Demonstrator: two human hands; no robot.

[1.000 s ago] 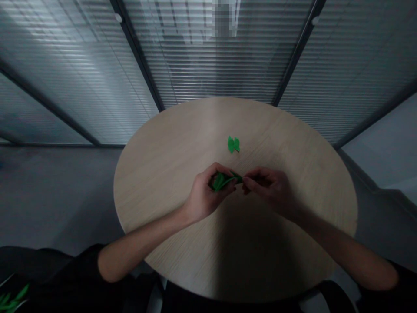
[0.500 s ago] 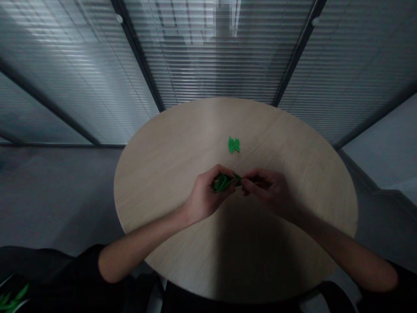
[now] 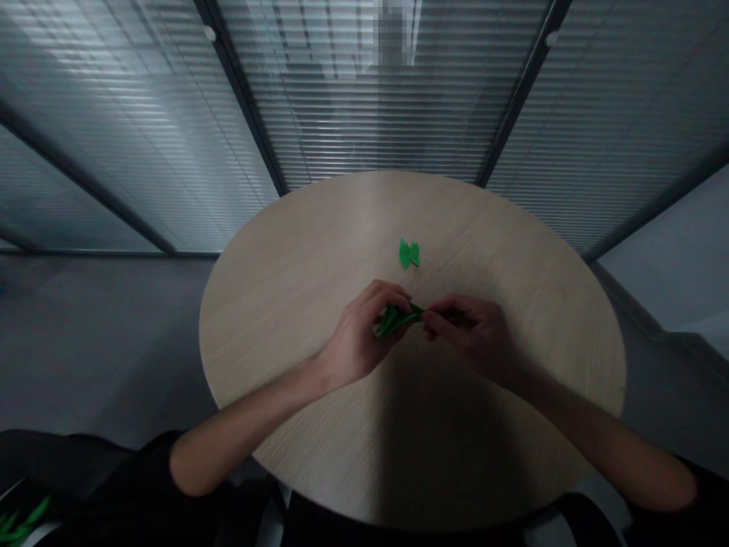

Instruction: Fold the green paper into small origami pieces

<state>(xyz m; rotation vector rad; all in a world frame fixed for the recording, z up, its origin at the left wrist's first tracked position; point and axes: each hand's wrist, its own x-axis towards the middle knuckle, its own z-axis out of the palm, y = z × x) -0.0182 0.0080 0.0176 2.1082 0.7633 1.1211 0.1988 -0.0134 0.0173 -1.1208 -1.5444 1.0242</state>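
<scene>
Left fingers (image 3: 388, 295), right fingers (image 3: 443, 310) pinching green paper (image 3: 398, 319)

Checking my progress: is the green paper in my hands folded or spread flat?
Folded: the green paper is bunched into narrow layers, pinched between the left hand and the right hand.

This is shaping up as an office meeting room: glass partitions (image 3: 119, 129) with slatted blinds (image 3: 370, 114) are enclosing the space, dark metal frames (image 3: 242, 99) are dividing the panels, a round pale wood-grain meeting table (image 3: 273, 319) is standing at the centre, grey flooring (image 3: 96, 349) is running beneath it, and a green plant (image 3: 23, 513) is showing at the lower left.
</scene>
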